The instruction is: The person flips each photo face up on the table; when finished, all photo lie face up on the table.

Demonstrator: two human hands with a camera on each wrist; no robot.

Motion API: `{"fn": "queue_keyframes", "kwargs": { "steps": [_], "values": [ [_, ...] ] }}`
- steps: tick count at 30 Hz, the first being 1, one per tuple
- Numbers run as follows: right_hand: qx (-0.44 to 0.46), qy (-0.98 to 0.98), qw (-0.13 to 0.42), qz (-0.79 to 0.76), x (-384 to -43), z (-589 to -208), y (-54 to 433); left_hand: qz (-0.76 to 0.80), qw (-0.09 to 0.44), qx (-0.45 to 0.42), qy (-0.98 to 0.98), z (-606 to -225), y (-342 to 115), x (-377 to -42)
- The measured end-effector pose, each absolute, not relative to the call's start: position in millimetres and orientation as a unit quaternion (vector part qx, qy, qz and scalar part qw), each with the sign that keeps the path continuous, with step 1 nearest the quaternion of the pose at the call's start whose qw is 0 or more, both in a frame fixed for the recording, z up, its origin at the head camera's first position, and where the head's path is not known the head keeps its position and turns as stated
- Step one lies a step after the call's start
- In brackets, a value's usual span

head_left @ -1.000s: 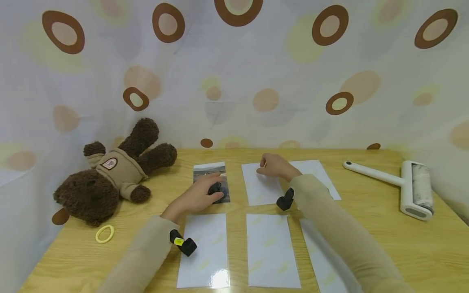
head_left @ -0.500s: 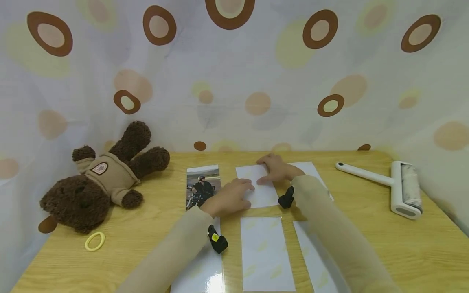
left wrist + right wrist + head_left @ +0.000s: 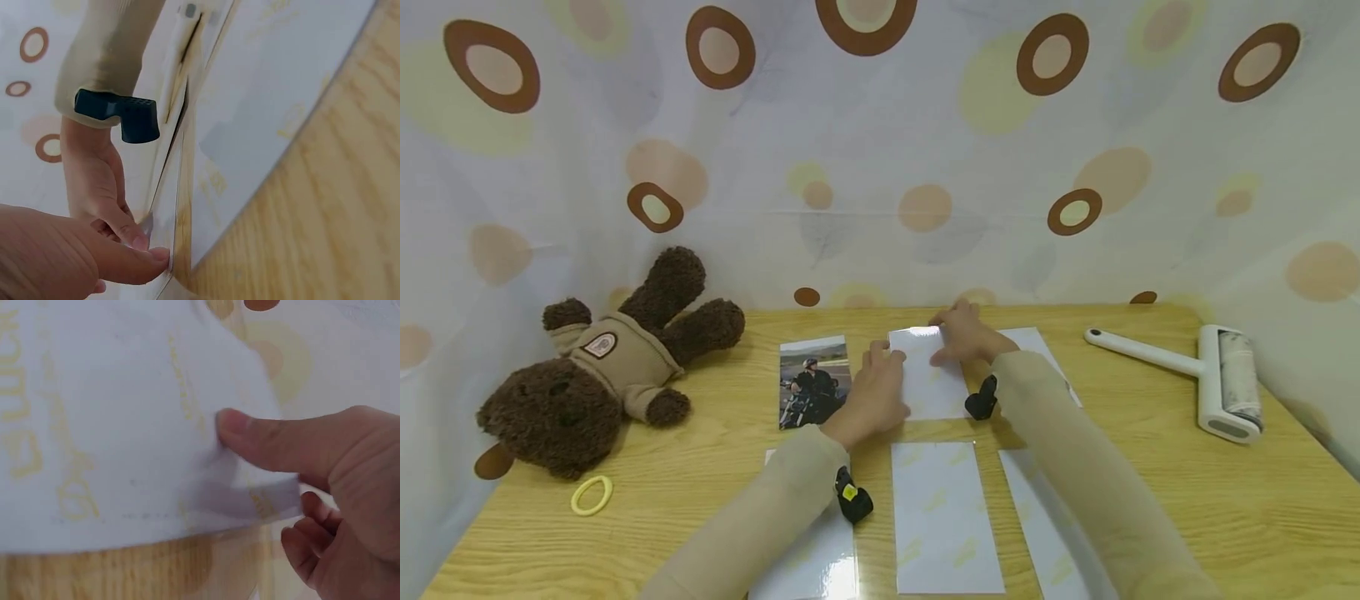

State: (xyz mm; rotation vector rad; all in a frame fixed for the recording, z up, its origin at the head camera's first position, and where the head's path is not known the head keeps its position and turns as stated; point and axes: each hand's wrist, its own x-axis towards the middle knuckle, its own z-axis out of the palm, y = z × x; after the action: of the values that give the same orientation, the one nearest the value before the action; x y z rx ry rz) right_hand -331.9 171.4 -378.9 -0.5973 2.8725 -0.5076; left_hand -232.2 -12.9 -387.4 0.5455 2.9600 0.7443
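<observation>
A white-backed photo print [image 3: 934,387] with faint yellow lettering lies face down in the middle of the back row, between both hands. My right hand [image 3: 968,335] pinches its right side; in the right wrist view the thumb [image 3: 250,434] presses on the white back and the sheet bends slightly there. At the left edge, my left hand [image 3: 872,396] holds the same print, thumb over it, the other fingers mostly hidden. To the left, a face-up photo [image 3: 815,382] shows a person in a helmet on a motorcycle.
Several more prints lie face down: a near-middle print [image 3: 947,521], a near-left print [image 3: 820,554], one at the near right, and a back-right print [image 3: 1030,340]. A brown teddy bear [image 3: 625,350] and a yellow ring [image 3: 609,490] lie left; a lint roller [image 3: 1232,383] lies right.
My left hand has moved right from the motorcycle photo to the middle print's left edge. The right hand's curled fingers have spread onto the print, which has shifted and tilted slightly, catching glare.
</observation>
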Motion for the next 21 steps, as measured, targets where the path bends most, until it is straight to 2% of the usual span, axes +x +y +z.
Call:
{"fn": "queue_keyframes", "kwargs": {
  "steps": [5, 14, 16, 21],
  "values": [
    [-0.177, 0.955, 0.065, -0.229, -330.1, -378.2, 176.4, 0.297, 0.036, 0.145, 0.943, -384.6, -14.5, -231.0],
    [-0.232, 0.915, 0.037, -0.328, -312.5, -369.6, 179.5, 0.513, 0.053, 0.08, 0.853, -377.4, -15.7, -239.7],
    [-0.237, 0.907, 0.05, -0.345, -307.7, -369.5, 177.9, 0.541, 0.064, 0.078, 0.835, -375.9, -14.2, -241.4],
    [-0.223, 0.874, 0.135, -0.409, -300.1, -368.3, 174.5, 0.6, 0.09, 0.099, 0.789, -372.0, -9.1, -245.7]
  ]
}}
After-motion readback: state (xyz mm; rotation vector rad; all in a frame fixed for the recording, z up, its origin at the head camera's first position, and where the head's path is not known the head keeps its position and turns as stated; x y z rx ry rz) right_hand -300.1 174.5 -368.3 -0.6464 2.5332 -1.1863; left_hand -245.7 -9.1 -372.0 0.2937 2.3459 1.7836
